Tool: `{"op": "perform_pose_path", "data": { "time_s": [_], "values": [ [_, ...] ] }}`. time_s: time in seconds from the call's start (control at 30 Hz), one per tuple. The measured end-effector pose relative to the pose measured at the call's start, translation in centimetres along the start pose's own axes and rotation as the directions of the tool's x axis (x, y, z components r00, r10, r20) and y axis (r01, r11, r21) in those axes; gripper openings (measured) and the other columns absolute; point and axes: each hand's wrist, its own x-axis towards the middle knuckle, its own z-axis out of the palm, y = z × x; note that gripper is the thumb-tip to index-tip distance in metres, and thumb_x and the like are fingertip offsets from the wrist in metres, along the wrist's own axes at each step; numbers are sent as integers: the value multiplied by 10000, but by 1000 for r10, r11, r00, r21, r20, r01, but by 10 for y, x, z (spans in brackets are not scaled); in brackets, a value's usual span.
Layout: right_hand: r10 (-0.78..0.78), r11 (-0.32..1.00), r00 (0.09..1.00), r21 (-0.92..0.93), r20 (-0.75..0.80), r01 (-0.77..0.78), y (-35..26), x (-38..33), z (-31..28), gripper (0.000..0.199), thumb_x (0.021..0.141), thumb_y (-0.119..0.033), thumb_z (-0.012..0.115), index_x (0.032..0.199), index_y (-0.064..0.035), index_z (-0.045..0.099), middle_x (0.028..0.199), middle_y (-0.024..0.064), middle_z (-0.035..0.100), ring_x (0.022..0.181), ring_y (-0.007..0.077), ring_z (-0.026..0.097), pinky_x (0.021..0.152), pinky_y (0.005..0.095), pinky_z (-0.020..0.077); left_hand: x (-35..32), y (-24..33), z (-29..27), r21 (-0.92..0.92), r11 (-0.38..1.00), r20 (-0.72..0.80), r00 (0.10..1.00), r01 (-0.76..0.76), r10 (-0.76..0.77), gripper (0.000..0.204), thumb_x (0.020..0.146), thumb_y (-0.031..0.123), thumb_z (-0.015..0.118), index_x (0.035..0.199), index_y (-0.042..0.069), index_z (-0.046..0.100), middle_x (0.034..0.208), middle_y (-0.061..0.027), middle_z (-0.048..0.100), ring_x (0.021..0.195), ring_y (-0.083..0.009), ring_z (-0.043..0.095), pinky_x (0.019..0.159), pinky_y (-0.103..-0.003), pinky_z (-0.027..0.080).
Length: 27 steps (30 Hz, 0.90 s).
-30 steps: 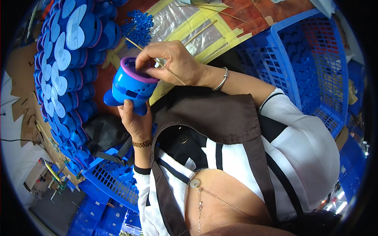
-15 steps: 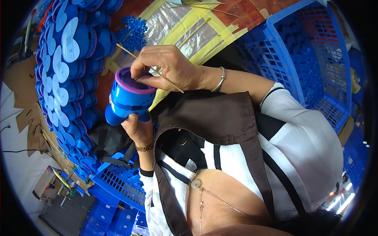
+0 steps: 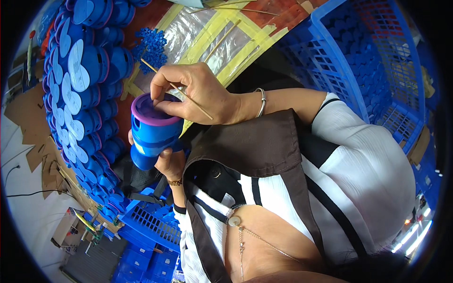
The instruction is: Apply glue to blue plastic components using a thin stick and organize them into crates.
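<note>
A blue plastic cup-shaped part with a pink rim and a rounded lobe at its base is held up in front of my body, its open mouth tilted up. My left hand grips it from below and behind, with several fingers hidden by the cup. Over the mouth, my right hand is closed, thumb and fingertips reaching inside the rim. A thin wooden stick lies across that hand, held between its fingers. Whatever the fingertips touch inside the cup is hidden.
Beyond the cup, small blue pieces lie heaped beside a taped plastic sheet bearing more thin sticks. Stacked blue cup parts line the left. A large blue crate of blue parts stands right; another blue basket sits lower left.
The cup has turned in my left hand, so one base lobe now shows where two did. Both hands sit slightly lower in view. My right fingertips remain inside the rim, the stick still held.
</note>
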Motion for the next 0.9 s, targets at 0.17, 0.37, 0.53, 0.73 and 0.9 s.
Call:
{"op": "perform_pose_path", "data": {
  "time_s": [0.17,0.37,0.53,0.73,0.9],
  "values": [
    [79,991,997,105,8,-79,3,-1,-1,176,756,17,717,886,-23,607,854,50,648,821,127,634,759,273,537,-4,9,30,143,986,5,996,87,-89,756,694,94,754,1324,98,336,1218,-103,522,1096,-279,543,971,-421,440],
    [-37,999,998,1,54,37,-5,4,-7,174,762,-3,725,898,-27,620,870,58,660,817,135,640,744,269,539,-7,5,17,-35,999,-62,998,23,-25,709,687,124,755,1296,47,401,1239,-107,521,1125,-284,530,981,-432,433],
    [-75,997,994,15,85,74,-6,5,-10,159,753,-2,728,875,-22,629,859,56,665,809,138,643,732,255,533,1,20,70,-46,994,-30,994,-103,101,803,668,162,774,1336,60,341,1243,-116,513,1129,-292,525,976,-453,437],
    [-47,997,996,66,71,42,-10,5,-9,166,752,5,723,884,-19,625,855,71,659,795,147,647,722,261,526,0,26,76,-34,997,-56,997,-62,60,833,649,154,783,1341,74,326,1217,-114,519,1105,-294,531,970,-457,441],
    [-103,994,993,-17,65,104,-7,4,-10,171,754,-4,725,885,-10,615,844,76,654,772,153,647,707,268,525,-1,24,77,-65,997,-94,995,-46,39,826,636,139,789,1324,77,337,1206,-109,524,1104,-287,527,972,-443,439]
  ]
}}
